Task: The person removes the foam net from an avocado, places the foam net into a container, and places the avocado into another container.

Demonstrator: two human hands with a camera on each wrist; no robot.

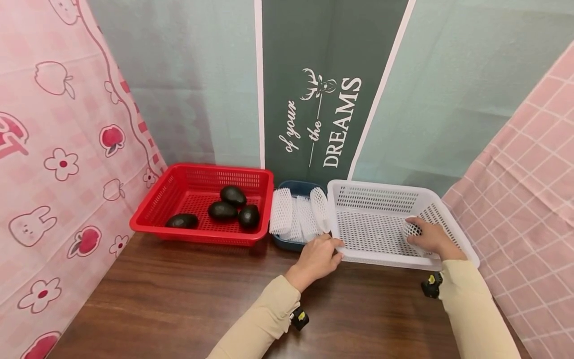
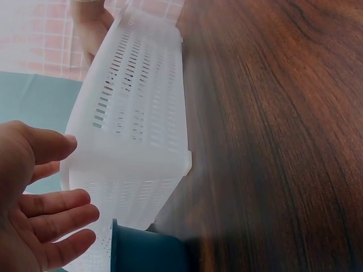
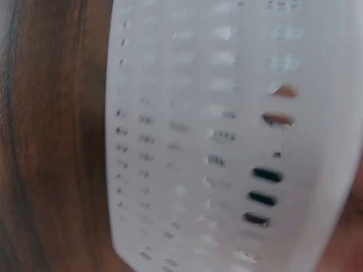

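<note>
Inside the right end of the white basket [image 1: 376, 257], my right hand [image 1: 430, 237] holds an avocado in a white foam net [image 1: 412, 229]; dark skin shows through the mesh. In the right wrist view the basket wall [image 3: 187, 141] mostly hides that hand, with dark patches behind its slots. My left hand [image 1: 317, 257] is at the white basket's near left corner, beside the blue basket [image 1: 289, 244]. Its fingers are loosely spread with nothing between them in the left wrist view. Several white foam nets [image 1: 281, 212] lie in the blue basket.
On the left stands a red basket [image 1: 202, 237] with several bare avocados [image 1: 222, 211] in it. All the baskets stand in a row on the brown wooden table [image 1: 179, 294]. Green cloth [image 1: 202, 89] hangs behind, pink cloth [image 1: 533, 174] at both sides.
</note>
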